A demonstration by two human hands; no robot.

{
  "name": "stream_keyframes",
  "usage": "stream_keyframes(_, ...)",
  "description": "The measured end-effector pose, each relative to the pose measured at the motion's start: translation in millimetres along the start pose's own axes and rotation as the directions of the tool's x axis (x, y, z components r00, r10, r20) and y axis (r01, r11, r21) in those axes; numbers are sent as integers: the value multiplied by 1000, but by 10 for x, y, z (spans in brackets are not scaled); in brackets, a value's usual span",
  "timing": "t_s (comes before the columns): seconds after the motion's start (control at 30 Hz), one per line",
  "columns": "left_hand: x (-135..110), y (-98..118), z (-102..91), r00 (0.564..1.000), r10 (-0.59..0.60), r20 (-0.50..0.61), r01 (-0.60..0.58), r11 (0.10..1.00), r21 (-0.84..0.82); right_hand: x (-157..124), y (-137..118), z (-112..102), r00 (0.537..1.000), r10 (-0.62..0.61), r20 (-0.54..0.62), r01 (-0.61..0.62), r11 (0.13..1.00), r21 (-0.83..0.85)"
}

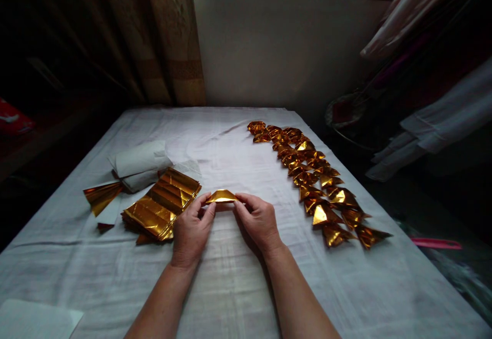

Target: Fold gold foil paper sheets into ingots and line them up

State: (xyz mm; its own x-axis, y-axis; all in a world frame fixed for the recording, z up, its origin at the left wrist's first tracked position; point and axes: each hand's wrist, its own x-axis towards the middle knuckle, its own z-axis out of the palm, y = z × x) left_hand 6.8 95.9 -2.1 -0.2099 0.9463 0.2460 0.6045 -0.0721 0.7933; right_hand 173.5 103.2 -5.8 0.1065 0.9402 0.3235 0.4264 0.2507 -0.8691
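Observation:
A small folded piece of gold foil paper [222, 196] is held just above the white cloth [230, 277] in the middle of the table. My left hand [192, 228] pinches its left end and my right hand [258, 221] pinches its right end, fingers closed on it. Left of my left hand lies a stack of flat gold foil sheets [163, 204]. To the right of my right hand, a long row of folded gold pieces [313, 182] runs from the far middle toward the near right.
White folded paper [139, 165] lies behind the stack, with a loose fanned gold sheet [102, 196] at the left. A white sheet corner [36, 319] shows at the near left. A wall and curtain stand behind the table; clothing hangs at the right.

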Motion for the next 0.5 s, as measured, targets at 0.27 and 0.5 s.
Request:
stream_keyframes(0.27, 42, 6, -4, 997, -81, -4, 81, 996, -32, -16, -36, 35, 993, -112, -45, 111, 994, -7)
stream_keyframes(0.5, 31, 57, -38, 999, -51, -1, 51, 998, -20, -10, -7, 38, 993, -94, -73, 93, 995, -23)
